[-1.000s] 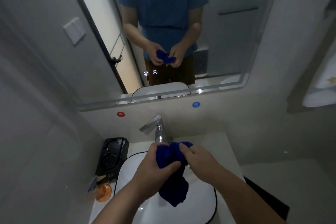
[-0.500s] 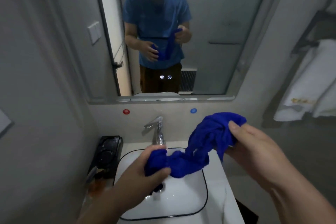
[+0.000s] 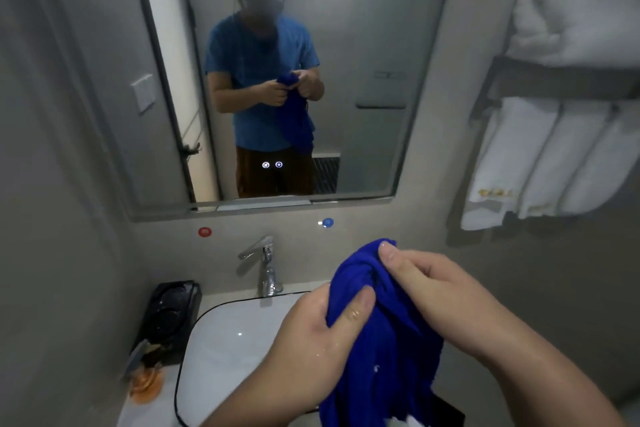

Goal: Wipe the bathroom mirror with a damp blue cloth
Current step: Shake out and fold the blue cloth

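A damp blue cloth (image 3: 384,333) hangs bunched between both hands, over the right side of the white sink (image 3: 225,340). My left hand (image 3: 318,326) grips its left side, thumb pressed on the fabric. My right hand (image 3: 426,284) pinches the cloth's top from the right. Both hands look wet. The bathroom mirror (image 3: 374,45) is on the wall straight ahead, above the sink, and reflects a person in a blue shirt holding the cloth.
A chrome faucet (image 3: 265,263) stands behind the sink. A black tray (image 3: 169,319) and an orange item (image 3: 145,388) sit left of it. White towels (image 3: 540,156) hang on a rack at the right wall. Red (image 3: 204,231) and blue (image 3: 327,222) dots mark the wall under the mirror.
The view has tilted up, showing more of the mirror. My hands came back together after stretching the cloth apart; the cloth now hangs down bunched, further right.
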